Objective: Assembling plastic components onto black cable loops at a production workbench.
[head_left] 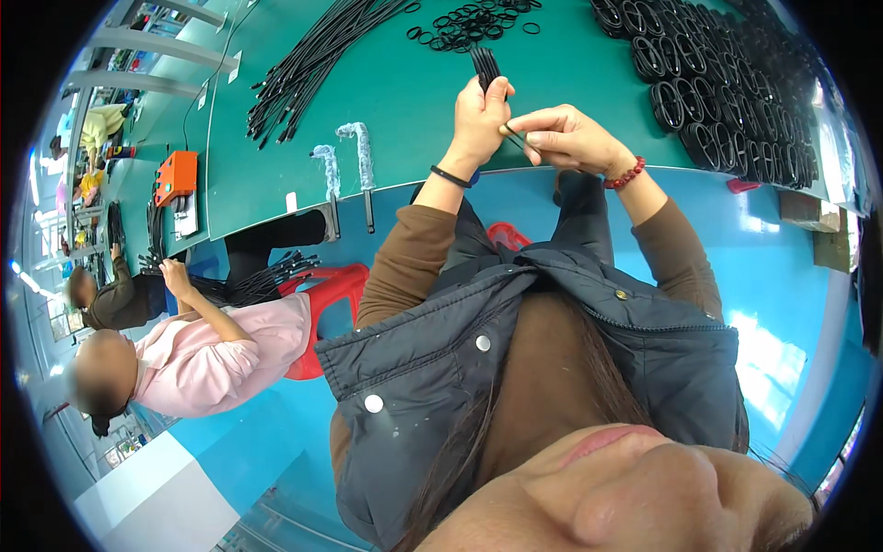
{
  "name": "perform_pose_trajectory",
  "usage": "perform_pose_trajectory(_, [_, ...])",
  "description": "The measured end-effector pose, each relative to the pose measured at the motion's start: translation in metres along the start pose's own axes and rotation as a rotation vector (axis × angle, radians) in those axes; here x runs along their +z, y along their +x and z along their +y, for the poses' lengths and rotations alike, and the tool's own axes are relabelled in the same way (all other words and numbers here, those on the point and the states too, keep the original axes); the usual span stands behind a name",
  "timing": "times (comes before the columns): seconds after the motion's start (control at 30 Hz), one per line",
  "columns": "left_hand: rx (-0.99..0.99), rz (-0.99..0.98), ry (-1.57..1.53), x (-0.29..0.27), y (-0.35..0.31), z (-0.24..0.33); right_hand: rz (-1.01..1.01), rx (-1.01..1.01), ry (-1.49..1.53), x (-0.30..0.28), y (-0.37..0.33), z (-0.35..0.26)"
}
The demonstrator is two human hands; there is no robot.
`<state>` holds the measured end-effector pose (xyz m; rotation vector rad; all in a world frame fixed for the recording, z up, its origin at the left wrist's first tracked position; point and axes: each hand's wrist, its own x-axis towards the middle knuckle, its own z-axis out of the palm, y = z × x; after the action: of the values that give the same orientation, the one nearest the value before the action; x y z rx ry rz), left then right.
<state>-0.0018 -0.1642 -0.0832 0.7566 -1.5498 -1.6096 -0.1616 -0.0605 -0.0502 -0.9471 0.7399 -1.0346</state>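
Note:
My left hand (477, 121) is closed around a bunch of black cables (485, 65), whose ends stick up above the thumb. Close beside it, my right hand (578, 138) pinches a thin black band (517, 137) between thumb and fingers, just below the left hand. It looks like one of the loose black rings (471, 24) scattered on the green table beyond. Most of the bunch is hidden by the left palm.
Straight black cables (313, 69) lie at the far left of the green table (570, 55). Rows of coiled cables (704, 97) cover the right. Two wrapped clamps (357, 152) grip the front edge. A person in pink (221, 359) sits left, near an orange box (176, 178).

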Motion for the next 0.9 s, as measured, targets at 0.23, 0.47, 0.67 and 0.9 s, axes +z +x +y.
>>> perform_pose_trajectory(0.23, [-0.267,-0.332,0.008,-0.019,-0.032,0.034,0.223,-0.121,-1.302,-0.014,-0.007,-0.045])
perform_pose_trajectory(0.47, [-0.204,-0.674,0.272,-0.022,-0.047,0.058,-0.04,-0.41,-1.647,0.024,0.009,-0.053])
perform_pose_trajectory(0.67, [-0.158,-0.645,-0.026,-0.029,-0.062,0.053,-0.111,0.111,-0.74,0.014,0.002,-0.034])
perform_pose_trajectory(0.9, [-0.199,-0.436,-0.333,-0.034,-0.068,0.043,0.473,-0.087,-0.132,-0.022,-0.01,0.024])
